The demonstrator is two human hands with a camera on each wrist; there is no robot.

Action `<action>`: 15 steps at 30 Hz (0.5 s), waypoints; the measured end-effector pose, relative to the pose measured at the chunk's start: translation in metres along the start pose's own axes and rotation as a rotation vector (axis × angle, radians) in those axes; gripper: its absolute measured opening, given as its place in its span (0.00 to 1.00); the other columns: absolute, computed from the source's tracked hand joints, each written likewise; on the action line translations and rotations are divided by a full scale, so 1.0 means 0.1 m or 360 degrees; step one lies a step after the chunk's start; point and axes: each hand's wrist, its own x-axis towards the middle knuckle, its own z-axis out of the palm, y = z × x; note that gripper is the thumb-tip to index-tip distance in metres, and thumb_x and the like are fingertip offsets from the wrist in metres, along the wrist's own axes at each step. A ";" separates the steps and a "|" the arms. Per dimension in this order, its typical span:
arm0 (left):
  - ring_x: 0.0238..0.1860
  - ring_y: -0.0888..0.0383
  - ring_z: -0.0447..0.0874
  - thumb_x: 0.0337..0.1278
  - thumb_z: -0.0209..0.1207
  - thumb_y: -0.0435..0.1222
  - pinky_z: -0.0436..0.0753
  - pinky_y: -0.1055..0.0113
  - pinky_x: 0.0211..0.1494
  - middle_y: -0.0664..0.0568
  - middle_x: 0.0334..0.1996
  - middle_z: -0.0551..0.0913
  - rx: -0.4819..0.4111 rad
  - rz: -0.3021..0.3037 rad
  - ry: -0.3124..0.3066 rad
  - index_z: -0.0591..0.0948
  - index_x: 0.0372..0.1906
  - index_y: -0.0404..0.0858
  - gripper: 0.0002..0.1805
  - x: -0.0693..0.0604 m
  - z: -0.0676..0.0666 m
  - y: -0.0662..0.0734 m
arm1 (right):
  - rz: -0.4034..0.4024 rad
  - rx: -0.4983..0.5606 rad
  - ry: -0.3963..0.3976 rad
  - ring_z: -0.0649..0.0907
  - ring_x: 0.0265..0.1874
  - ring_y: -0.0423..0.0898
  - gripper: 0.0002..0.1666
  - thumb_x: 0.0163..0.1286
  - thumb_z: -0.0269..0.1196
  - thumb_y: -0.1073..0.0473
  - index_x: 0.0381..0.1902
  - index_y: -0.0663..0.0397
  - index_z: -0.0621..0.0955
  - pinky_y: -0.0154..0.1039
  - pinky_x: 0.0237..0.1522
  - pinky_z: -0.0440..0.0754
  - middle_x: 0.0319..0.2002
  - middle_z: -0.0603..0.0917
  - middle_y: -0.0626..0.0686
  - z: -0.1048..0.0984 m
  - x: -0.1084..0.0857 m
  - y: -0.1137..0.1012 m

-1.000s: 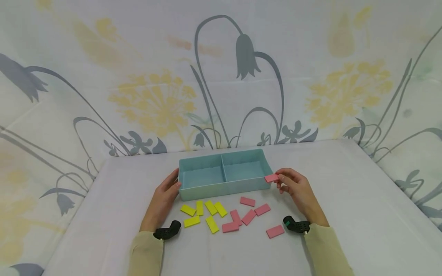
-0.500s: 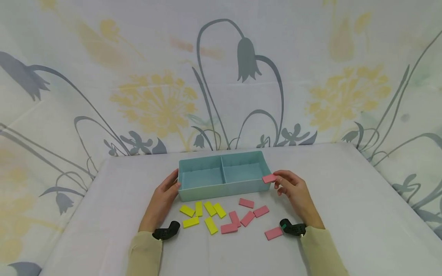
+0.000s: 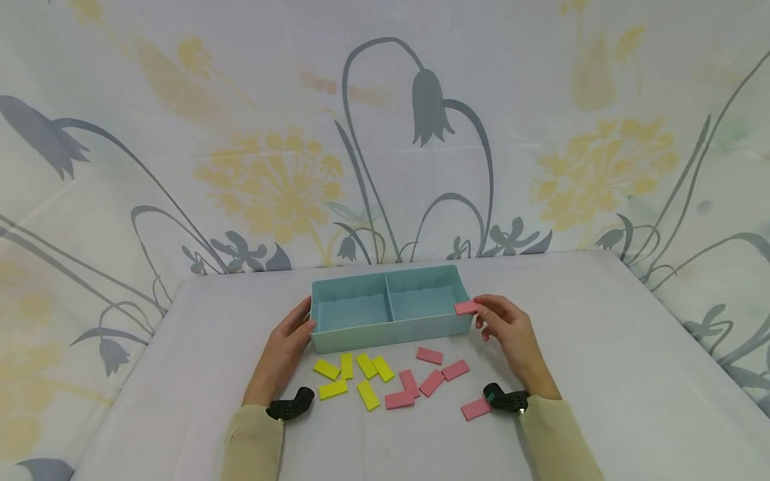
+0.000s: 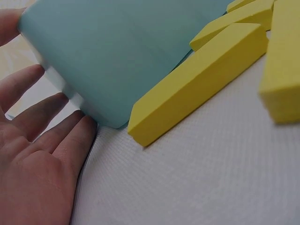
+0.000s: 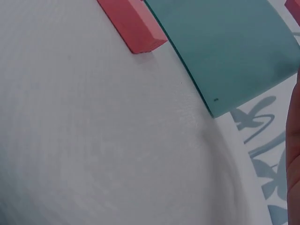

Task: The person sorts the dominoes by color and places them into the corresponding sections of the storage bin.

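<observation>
A light blue two-compartment box (image 3: pixel 391 332) stands on the table. My left hand (image 3: pixel 285 354) rests on its left end, the thumb by the front corner; in the left wrist view its fairly straight fingers (image 4: pixel 40 112) touch the end wall. At the box's front right corner, my right hand (image 3: pixel 510 335) pinches a pink block (image 3: pixel 466 307) between thumb and fingers, level with the rim. The right wrist view shows only part of that hand (image 5: pixel 293 154) at its edge. Both compartments hold nothing.
Several yellow blocks (image 3: pixel 333 389) lie before the box's left half, with several pink blocks (image 3: pixel 400 400) before the right half. One pink block (image 3: pixel 476 409) lies apart, near the right wrist's black camera (image 3: pixel 505 399). Flower-patterned cloth (image 3: pixel 385 153) hangs behind.
My right hand has shifted slightly left, bringing the pinched pink block closer over the box's front right corner. The left hand stays against the box.
</observation>
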 end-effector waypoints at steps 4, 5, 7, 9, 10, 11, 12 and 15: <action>0.66 0.60 0.51 0.61 0.51 0.40 0.54 0.59 0.67 0.58 0.67 0.54 -0.0008 -0.0005 -0.0005 0.58 0.67 0.50 0.29 -0.01 0.00 0.00 | -0.0023 -0.0004 0.0028 0.75 0.30 0.49 0.19 0.66 0.54 0.54 0.51 0.60 0.73 0.33 0.22 0.78 0.37 0.76 0.62 0.02 0.01 0.00; 0.66 0.60 0.51 0.61 0.51 0.40 0.54 0.59 0.67 0.58 0.67 0.54 -0.0009 -0.0006 -0.0005 0.58 0.67 0.50 0.29 -0.01 0.00 0.00 | -0.0031 -0.0003 0.0035 0.75 0.29 0.49 0.19 0.66 0.55 0.54 0.50 0.60 0.74 0.33 0.22 0.77 0.37 0.76 0.62 0.03 0.01 0.00; 0.66 0.60 0.51 0.61 0.51 0.40 0.53 0.59 0.67 0.58 0.67 0.54 -0.0007 -0.0010 -0.0008 0.58 0.67 0.51 0.29 -0.01 0.00 0.00 | -0.0046 -0.0014 0.0048 0.75 0.29 0.50 0.19 0.66 0.55 0.55 0.50 0.61 0.74 0.33 0.21 0.77 0.37 0.77 0.62 0.04 0.01 -0.01; 0.66 0.60 0.51 0.61 0.51 0.40 0.53 0.59 0.67 0.58 0.67 0.54 0.0000 -0.0012 -0.0009 0.58 0.67 0.51 0.29 -0.01 0.00 0.00 | -0.0052 -0.0039 0.0066 0.75 0.29 0.52 0.19 0.65 0.55 0.54 0.49 0.60 0.74 0.34 0.21 0.77 0.36 0.77 0.62 0.06 0.01 -0.01; 0.65 0.60 0.52 0.61 0.52 0.40 0.54 0.59 0.67 0.58 0.66 0.54 -0.0003 -0.0011 -0.0001 0.59 0.66 0.51 0.29 -0.01 0.00 -0.01 | -0.0050 -0.0057 0.0079 0.75 0.29 0.53 0.19 0.65 0.56 0.54 0.49 0.59 0.74 0.34 0.20 0.77 0.36 0.77 0.63 0.07 0.01 -0.02; 0.65 0.59 0.52 0.60 0.52 0.40 0.54 0.59 0.67 0.57 0.67 0.54 0.0001 -0.0005 -0.0002 0.59 0.66 0.51 0.29 -0.01 0.00 -0.01 | -0.0047 -0.0077 0.0091 0.75 0.29 0.54 0.19 0.65 0.56 0.53 0.49 0.58 0.75 0.35 0.20 0.77 0.35 0.77 0.63 0.07 0.01 -0.02; 0.65 0.59 0.52 0.60 0.52 0.40 0.54 0.58 0.67 0.57 0.66 0.54 0.0002 0.0000 -0.0001 0.59 0.66 0.50 0.29 -0.01 0.00 -0.01 | -0.0044 -0.0093 0.0100 0.75 0.29 0.55 0.19 0.65 0.56 0.53 0.49 0.58 0.75 0.35 0.20 0.77 0.35 0.76 0.64 0.08 0.01 -0.02; 0.65 0.59 0.52 0.60 0.52 0.40 0.54 0.58 0.66 0.57 0.66 0.55 0.0014 0.0008 0.0001 0.59 0.66 0.51 0.29 0.00 -0.01 -0.01 | -0.0027 -0.0132 0.0138 0.74 0.30 0.58 0.20 0.64 0.57 0.51 0.50 0.56 0.75 0.37 0.20 0.76 0.34 0.76 0.64 0.10 0.01 -0.02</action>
